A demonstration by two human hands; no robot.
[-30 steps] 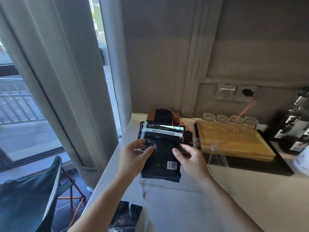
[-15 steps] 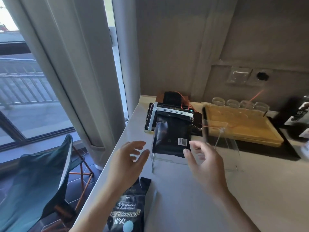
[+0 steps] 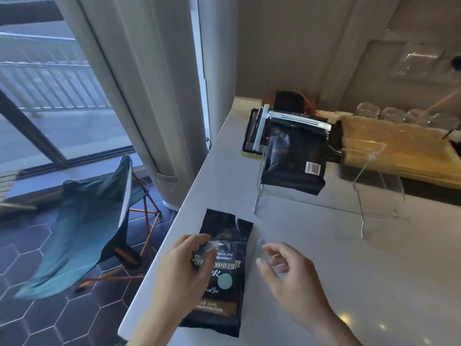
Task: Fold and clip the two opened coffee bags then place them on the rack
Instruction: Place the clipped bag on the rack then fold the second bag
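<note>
A black coffee bag [image 3: 294,158] with a white clip [image 3: 298,120] across its folded top leans on the clear acrylic rack [image 3: 324,204] at the back of the counter. A second black coffee bag [image 3: 224,278], its torn top open, lies flat near the counter's front edge. My left hand [image 3: 184,273] rests over this bag's left side, fingers spread on it. My right hand [image 3: 291,278] hovers just right of the bag, fingers apart, holding nothing. A pale translucent clip [image 3: 259,248] lies between the bag and my right hand, blurred.
Behind the rack sit a dark tray [image 3: 249,136] and a wooden tray [image 3: 404,151] with several upturned glasses [image 3: 391,114]. The counter edge runs along the left; below it stand a teal folding chair [image 3: 94,216] and a curtain [image 3: 139,83].
Both hands let go of the clipped bag on the rack and drew back toward me. They now sit at the second bag near the front edge. The view tilted down.
</note>
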